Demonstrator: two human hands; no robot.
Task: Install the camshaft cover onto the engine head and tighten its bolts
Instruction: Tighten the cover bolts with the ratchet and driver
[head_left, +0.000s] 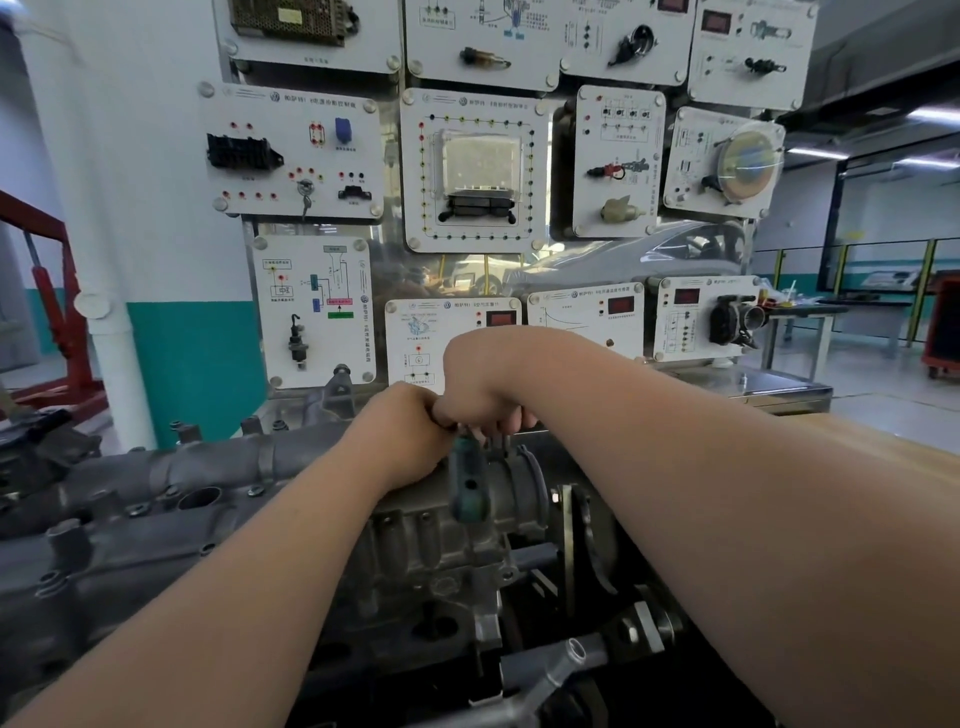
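The grey camshaft cover (171, 488) lies along the engine head (426, 561) and runs from lower left toward the centre, with several bolts showing on its flanges. A tool with a green handle (467, 483) hangs down at the far right end of the cover. My left hand (405, 431) curls around the top of this tool. My right hand (483, 384) reaches over from the right and grips the tool's head with bent fingers. The two hands touch. The tool's tip and the bolt under it are hidden.
A display board with white panels of sensors and wiring (472, 171) stands just behind the engine. A red engine hoist (57, 322) is at far left, and a white pipe (114, 364) runs down beside it. The engine stand's grey tubes (582, 654) lie below.
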